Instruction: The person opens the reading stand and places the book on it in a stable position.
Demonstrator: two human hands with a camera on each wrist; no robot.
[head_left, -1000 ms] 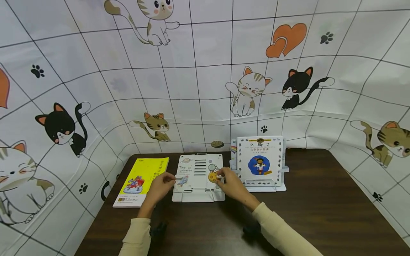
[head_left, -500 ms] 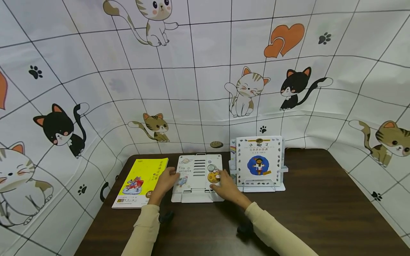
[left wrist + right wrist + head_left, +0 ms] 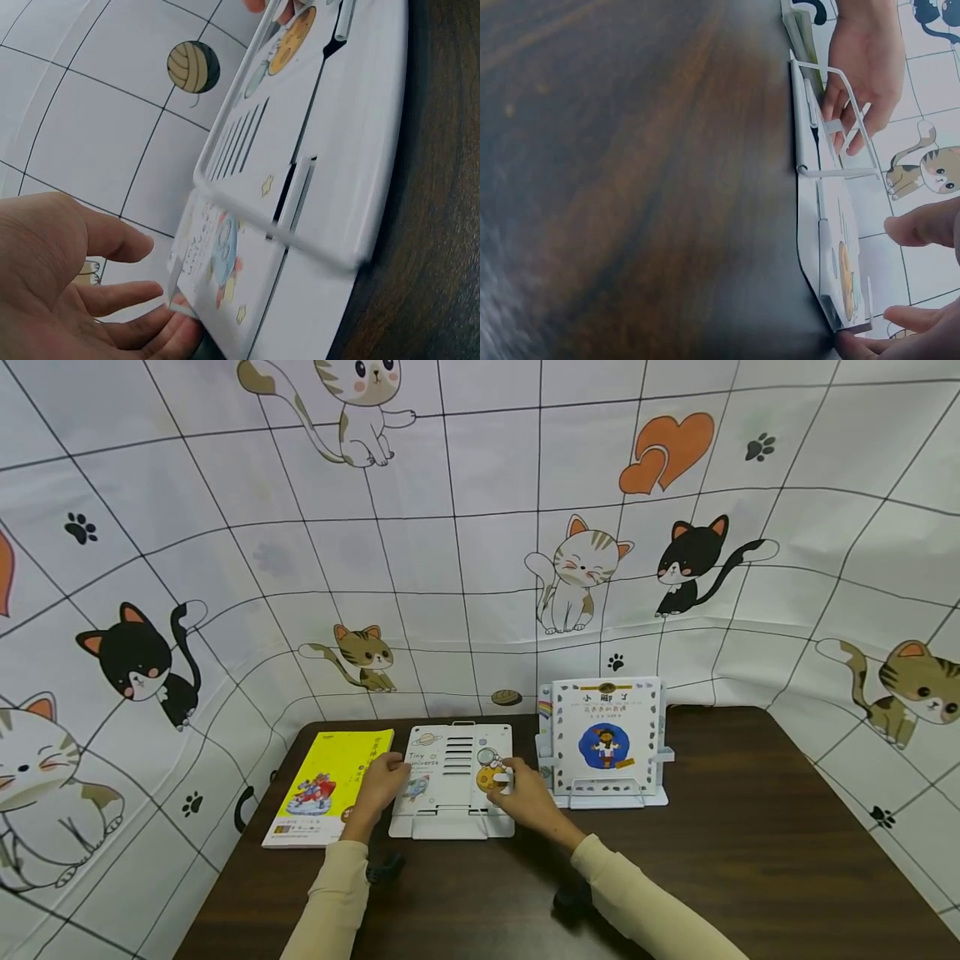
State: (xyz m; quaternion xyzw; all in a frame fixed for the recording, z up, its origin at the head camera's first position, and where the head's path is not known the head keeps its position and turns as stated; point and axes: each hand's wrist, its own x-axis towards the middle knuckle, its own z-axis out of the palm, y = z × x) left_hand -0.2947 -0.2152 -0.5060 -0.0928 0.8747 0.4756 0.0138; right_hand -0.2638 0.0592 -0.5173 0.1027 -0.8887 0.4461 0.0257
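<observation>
In the head view a white folding book stand [image 3: 453,792] lies low on the table, printed with "Tiny universe", a rocket and a yellow planet. My left hand [image 3: 381,787] is at its left edge; in the left wrist view the lower fingers [image 3: 174,330] touch that edge from behind, with the thumb raised apart. My right hand [image 3: 529,797] is at the right edge. Seen from the right wrist, its lower fingers [image 3: 855,346] meet the stand's corner, while the thumb [image 3: 911,227] stays off the surface. A wire page holder [image 3: 262,225] sticks up from the front ledge.
To the left lies a yellow book [image 3: 322,785], close beside my left hand. At the right, a second white stand [image 3: 652,797] holds a white picture book [image 3: 606,714] upright. The dark wooden table [image 3: 750,827] backs onto a cat-patterned sheet [image 3: 480,552].
The stand has shifted a little to the left between my hands. My left hand moved from the rocket print up along the left edge, and the right hand has come slightly left.
</observation>
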